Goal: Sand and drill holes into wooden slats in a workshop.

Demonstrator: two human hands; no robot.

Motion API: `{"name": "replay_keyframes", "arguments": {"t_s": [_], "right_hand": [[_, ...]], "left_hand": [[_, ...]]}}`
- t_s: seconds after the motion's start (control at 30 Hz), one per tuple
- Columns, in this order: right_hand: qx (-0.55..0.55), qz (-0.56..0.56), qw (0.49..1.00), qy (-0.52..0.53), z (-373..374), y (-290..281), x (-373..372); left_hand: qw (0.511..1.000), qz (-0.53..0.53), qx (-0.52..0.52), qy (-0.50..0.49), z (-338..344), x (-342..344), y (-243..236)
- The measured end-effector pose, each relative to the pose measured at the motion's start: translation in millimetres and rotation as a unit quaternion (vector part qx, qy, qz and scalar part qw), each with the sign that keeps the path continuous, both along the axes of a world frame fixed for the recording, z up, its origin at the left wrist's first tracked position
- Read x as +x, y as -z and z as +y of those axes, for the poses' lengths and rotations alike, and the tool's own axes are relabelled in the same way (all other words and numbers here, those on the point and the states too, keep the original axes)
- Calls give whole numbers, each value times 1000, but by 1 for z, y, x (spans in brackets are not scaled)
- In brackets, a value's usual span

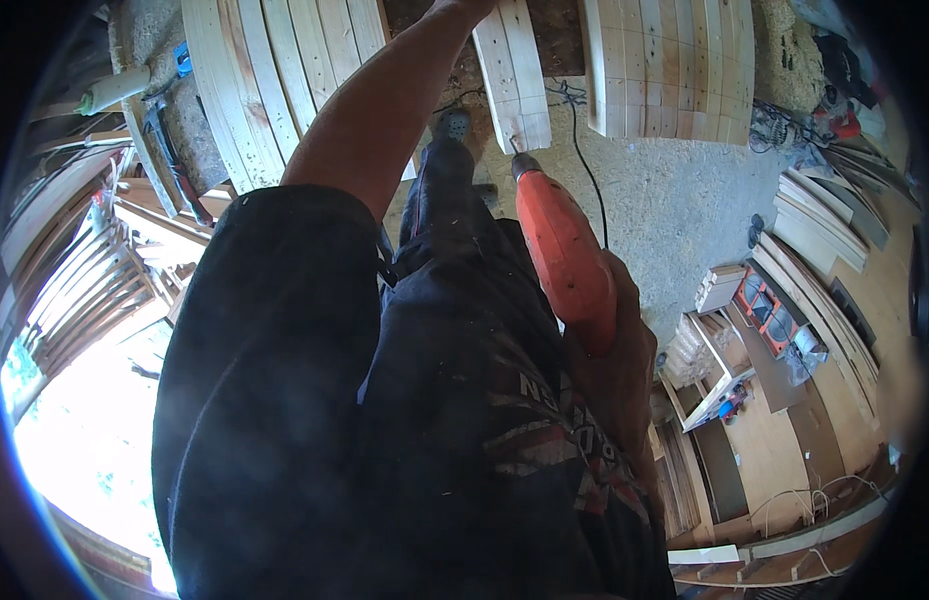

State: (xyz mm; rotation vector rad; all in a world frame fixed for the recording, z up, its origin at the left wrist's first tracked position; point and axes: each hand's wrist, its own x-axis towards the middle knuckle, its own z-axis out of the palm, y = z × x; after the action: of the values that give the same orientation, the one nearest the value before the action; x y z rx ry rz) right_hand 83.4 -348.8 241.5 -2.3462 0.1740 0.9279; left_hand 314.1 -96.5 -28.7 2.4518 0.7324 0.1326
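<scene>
My right hand [630,330] is wrapped round the rear of a red power drill [560,230], low beside my torso. The drill points away from me, and its bit meets or nearly meets the near end of a narrow pale wooden piece [513,80] made of boards side by side. Small dark holes or marks dot that wood. My left arm stretches forward to the top edge, where my left hand [467,6] is at the far part of the same piece; its fingers are out of sight.
Wide slatted wooden panels lie left [275,80] and right [675,70] of the narrow piece. A black cable [590,175] runs across the floor. A hammer [172,155] lies at the left. Stacked boards [820,225] and an orange-black case [770,310] are at the right.
</scene>
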Motion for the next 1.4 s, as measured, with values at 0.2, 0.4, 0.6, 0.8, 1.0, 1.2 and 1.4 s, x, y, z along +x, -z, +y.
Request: {"name": "replay_keyframes", "arguments": {"t_s": [0.2, 0.4, 0.6, 0.8, 1.0, 1.2, 1.4], "right_hand": [[-7, 10, 1000, 9, 1, 16, -1], [-12, -38, 999, -26, 4, 34, -1], [0, -18, 1000, -3, 7, 46, -6], [-15, 0, 1000, -8, 12, 17, -7], [-2, -30, 999, 21, 7, -22, -3], [-2, -53, 998, 16, 4, -17, -1], [-7, -78, 995, -56, -1, -18, 8]], "left_hand": [[998, -33, 46, -10, 0, 1, 15], [999, -19, 33, 9, 5, 2, 26], [1000, -9, 28, 6, 4, 5, 23], [999, -26, 23, 21, 9, 7, 29], [999, -45, 13, 1, 0, 3, 11], [1000, -28, 8, -8, -3, 0, -8], [999, -35, 24, 5, -1, -2, -6]]}}
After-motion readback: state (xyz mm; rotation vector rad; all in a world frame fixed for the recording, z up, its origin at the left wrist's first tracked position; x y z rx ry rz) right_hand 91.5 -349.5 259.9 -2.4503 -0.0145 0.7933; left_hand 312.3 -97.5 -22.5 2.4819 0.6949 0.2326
